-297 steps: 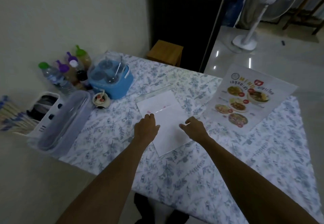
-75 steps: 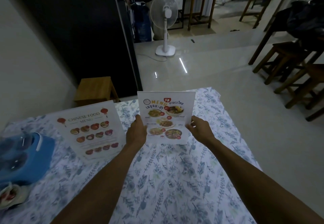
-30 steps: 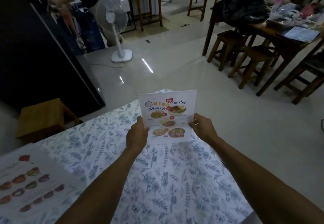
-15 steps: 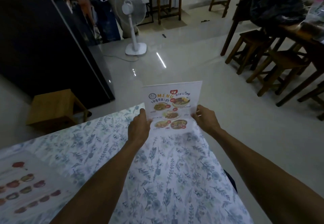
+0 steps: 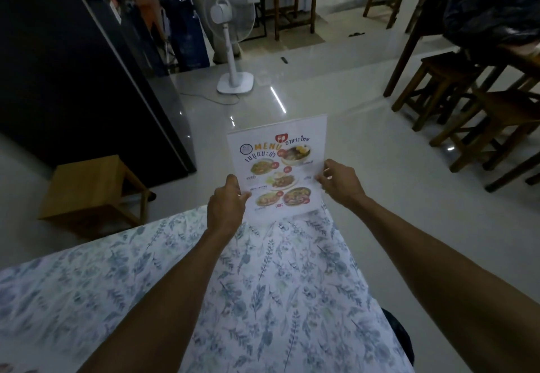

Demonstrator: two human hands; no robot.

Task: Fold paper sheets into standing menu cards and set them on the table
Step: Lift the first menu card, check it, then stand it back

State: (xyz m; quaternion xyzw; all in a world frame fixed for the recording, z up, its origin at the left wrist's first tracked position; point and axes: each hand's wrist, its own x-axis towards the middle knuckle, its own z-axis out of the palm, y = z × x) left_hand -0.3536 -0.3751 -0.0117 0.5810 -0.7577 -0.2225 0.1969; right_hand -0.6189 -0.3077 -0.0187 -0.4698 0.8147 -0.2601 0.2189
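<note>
While both hands grip it, the menu (image 5: 277,168) stands upright at the far corner of the table (image 5: 263,285). Left hand (image 5: 226,212) fingers are clamped on its left edge, right hand (image 5: 340,181) fingers pinched on its right edge.

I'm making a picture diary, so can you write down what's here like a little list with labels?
Place: room with a shiny pale floor
Table: covered by a white tablecloth with blue leaf print
Held thing: white folded paper menu card with food photos, upright at the table's far corner
Left hand: grips the card's left edge
Right hand: grips the card's right edge
Behind: white standing fan
Left side: light wooden stool
Right side: dark wooden stools
</note>
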